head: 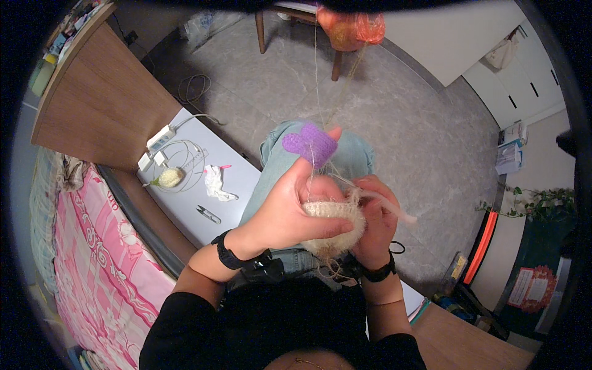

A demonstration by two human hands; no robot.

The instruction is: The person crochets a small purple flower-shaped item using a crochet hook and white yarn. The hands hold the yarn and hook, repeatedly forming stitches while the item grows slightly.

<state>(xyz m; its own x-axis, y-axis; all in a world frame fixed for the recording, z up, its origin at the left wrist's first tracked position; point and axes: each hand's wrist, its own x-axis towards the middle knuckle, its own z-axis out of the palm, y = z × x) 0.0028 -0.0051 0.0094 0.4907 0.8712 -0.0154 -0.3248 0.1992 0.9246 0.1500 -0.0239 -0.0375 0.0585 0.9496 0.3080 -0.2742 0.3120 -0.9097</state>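
Note:
My left hand (284,208) grips a fuzzy cream crocheted piece (333,219), its thumb across the front. A purple crocheted finger sleeve (314,145) covers a raised finger of that hand, and pale yarn runs over it. At the piece's upper right edge, my right hand (377,226) holds a crochet hook with a translucent pale pink handle (393,208). The hook's tip is at the stitches, too small to make out. Brown and pale yarn ends (335,270) dangle beneath the piece. Both hands are above my lap in light blue jeans (277,162).
A white surface (185,222) on the left carries thread snips (209,214), a crumpled white cloth (217,184), a fuzzy cream-and-green crocheted item (170,177) and a power strip (161,138). Yarn strands rise toward an orange-red plastic bag (344,27) on the far stool.

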